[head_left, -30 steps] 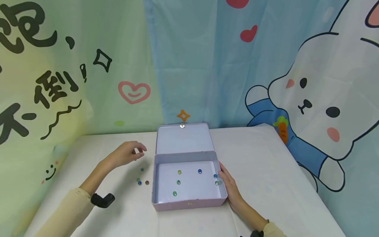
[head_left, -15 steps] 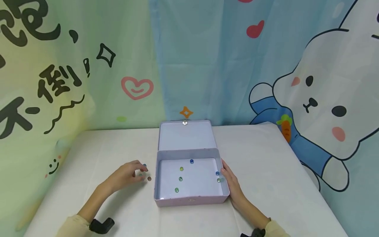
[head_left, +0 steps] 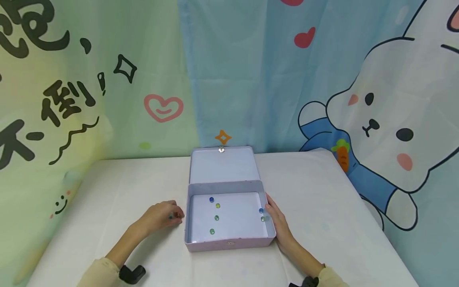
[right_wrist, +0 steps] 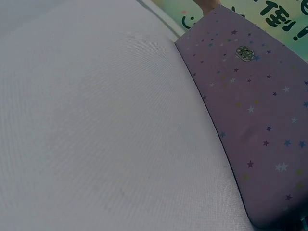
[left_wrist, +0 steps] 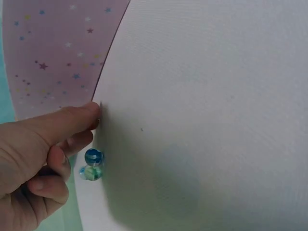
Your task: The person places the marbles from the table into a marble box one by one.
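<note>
Since earlier, the left hand (head_left: pixel 163 215) is nearing the rectangular, star-printed pink box (head_left: pixel 231 244) on white cloth (head_left: pixel 305 183); inside, a round dark-blue glass marble (head_left: pixel 211 199) is lying farther left. Whether the left is grasping, I cannot tell. The straight-fingered right hand (head_left: pixel 281 227) is touching the box's side, probably steadying it. Only the left wrist view is separating blue marble (left_wrist: pixel 94 157) from green marble (left_wrist: pixel 93 173).

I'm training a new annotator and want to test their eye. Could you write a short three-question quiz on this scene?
1. True or false: the lid of the box is closed.
2. The right hand touches: A) the clasp; B) the box's right side; C) the left sleeve.
3. How many marbles show inside the box in the head view?

Key: 1. False, it is open. 2. B. 3. Six.
</note>
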Available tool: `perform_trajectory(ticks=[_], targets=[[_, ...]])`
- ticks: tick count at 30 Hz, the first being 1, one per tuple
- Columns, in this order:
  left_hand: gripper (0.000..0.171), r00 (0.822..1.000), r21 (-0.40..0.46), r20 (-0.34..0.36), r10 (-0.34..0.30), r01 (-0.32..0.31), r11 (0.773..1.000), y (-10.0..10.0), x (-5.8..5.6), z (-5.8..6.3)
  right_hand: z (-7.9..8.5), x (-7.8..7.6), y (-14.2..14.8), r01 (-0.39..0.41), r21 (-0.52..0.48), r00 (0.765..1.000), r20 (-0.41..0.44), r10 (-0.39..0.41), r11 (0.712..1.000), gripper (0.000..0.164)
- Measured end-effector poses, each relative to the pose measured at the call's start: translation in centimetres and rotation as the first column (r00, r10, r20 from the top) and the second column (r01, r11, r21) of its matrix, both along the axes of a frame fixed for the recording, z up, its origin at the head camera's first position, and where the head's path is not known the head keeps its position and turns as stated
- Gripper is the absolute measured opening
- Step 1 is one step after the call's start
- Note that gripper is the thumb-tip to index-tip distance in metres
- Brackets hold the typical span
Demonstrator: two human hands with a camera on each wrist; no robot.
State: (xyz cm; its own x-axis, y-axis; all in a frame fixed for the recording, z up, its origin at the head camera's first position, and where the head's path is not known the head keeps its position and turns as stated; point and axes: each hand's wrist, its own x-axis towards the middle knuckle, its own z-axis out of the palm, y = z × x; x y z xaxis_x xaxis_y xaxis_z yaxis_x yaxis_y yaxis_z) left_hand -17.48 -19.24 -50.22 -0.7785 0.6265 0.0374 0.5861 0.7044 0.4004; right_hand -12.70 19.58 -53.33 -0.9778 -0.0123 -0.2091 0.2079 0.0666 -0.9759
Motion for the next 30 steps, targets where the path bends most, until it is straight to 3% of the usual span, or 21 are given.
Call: perform_trajectory(ticks=[8, 16, 22, 30], targets=[[0.009, 1.000, -0.039, 0.021, 0.003, -0.002, 0.999, 0.1, -0.3, 0.5, 0.2, -0.1, -0.1, 0.010, 0.008, 1.000, 0.007, -0.010, 1.000, 0.055], [0.012, 0.998, -0.044, -0.046, 0.033, -0.036, 0.998, 0.0, -1.1, 2.8, 0.2, -0.1, -0.1, 0.009, -0.001, 1.000, -0.004, -0.009, 1.000, 0.055], [0.015, 0.992, 0.007, -0.106, 0.063, -0.062, 0.998, -0.6, -1.2, 4.5, 0.1, -0.1, -0.1, 0.010, -0.003, 1.000, 0.002, -0.010, 1.000, 0.056], [0.013, 0.995, 0.125, -0.056, 0.081, -0.074, 0.989, -0.9, -1.0, 6.0, -0.1, 0.0, 0.0, 0.006, -0.016, 1.000, 0.006, -0.006, 1.000, 0.055]])
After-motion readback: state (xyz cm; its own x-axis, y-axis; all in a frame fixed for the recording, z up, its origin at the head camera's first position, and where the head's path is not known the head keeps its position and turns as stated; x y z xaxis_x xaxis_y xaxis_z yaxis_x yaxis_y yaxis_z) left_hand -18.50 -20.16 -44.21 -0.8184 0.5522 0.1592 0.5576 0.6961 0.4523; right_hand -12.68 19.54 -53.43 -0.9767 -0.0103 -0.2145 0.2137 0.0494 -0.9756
